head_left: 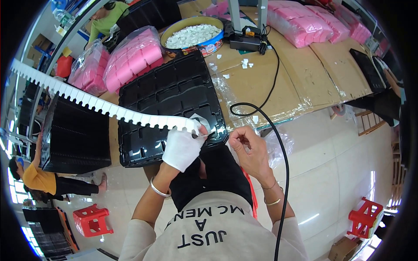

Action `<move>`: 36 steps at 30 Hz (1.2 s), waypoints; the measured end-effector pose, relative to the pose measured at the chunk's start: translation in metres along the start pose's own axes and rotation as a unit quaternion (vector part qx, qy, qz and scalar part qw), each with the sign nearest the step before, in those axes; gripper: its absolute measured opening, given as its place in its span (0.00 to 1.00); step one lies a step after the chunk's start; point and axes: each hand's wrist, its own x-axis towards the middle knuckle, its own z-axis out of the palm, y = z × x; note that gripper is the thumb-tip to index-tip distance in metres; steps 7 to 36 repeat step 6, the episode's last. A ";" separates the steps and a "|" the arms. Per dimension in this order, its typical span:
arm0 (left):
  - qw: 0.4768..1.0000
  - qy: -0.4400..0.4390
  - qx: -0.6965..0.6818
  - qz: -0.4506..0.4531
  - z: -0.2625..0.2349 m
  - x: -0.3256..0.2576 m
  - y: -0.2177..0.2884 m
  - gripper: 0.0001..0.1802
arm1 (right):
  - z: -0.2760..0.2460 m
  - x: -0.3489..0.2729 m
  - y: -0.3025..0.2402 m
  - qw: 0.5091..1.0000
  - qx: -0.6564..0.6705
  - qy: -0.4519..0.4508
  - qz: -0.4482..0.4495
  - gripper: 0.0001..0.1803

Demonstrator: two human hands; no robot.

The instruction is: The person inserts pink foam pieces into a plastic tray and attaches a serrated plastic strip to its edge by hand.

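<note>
A long white strip (104, 105) with square notches along one edge runs from the far left over a black plastic tray (174, 89). My left hand (185, 145), in a white glove with bare fingertips, is closed on the strip's near end. A small piece of translucent film (201, 123) shows by those fingertips, above the tray's near right corner. My right hand (250, 152) is bare and sits just right of that corner, its fingers curled and thumb and forefinger pinched together. Whatever the pinch may hold is too small to make out.
A round tin (191, 35) of white bits stands behind the tray, with wrapped pink blocks (135, 56) beside it. Stacked black trays (78, 135) stand at left. A black cable (285, 169) hangs past my right arm. Other people (41, 178) and red stools (92, 220) are around.
</note>
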 end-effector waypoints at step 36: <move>0.983 -0.068 0.168 0.027 0.005 0.002 -0.004 0.05 | 0.007 0.008 0.003 1.000 0.008 0.025 -0.012 0.12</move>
